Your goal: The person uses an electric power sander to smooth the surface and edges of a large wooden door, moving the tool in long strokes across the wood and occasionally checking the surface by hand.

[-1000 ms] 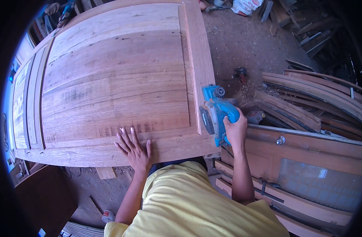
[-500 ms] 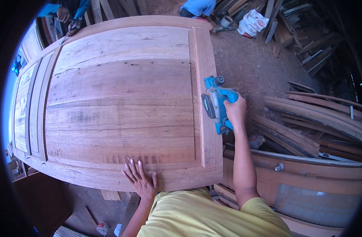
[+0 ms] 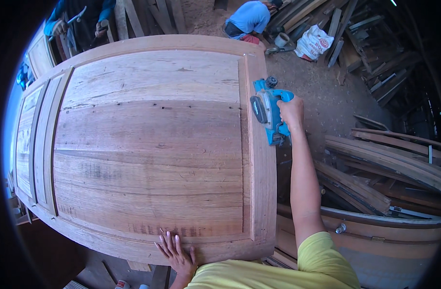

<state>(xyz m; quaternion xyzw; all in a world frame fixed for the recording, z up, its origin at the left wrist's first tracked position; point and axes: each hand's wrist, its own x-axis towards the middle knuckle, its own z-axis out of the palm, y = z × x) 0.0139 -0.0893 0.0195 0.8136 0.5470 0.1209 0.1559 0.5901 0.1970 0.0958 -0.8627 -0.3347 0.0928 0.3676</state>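
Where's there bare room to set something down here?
The broad brown wooden door is mostly bare between the left hand and its far edge. The brown dirt floor between the blue handheld planer and white, red-marked sack has room too. Crowded: the right edge, where the right hand holds the planer, and the pile of curved wooden planks.

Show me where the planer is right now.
In the head view, the planer is right of centre, at the right edge of the wooden panel, gripped by the right hand.

Woodworking workshop: we recorded one blue power planer (image 3: 272,114), one large wooden panel (image 3: 148,132), stacked boards (image 3: 384,155), littered floor (image 3: 326,94).
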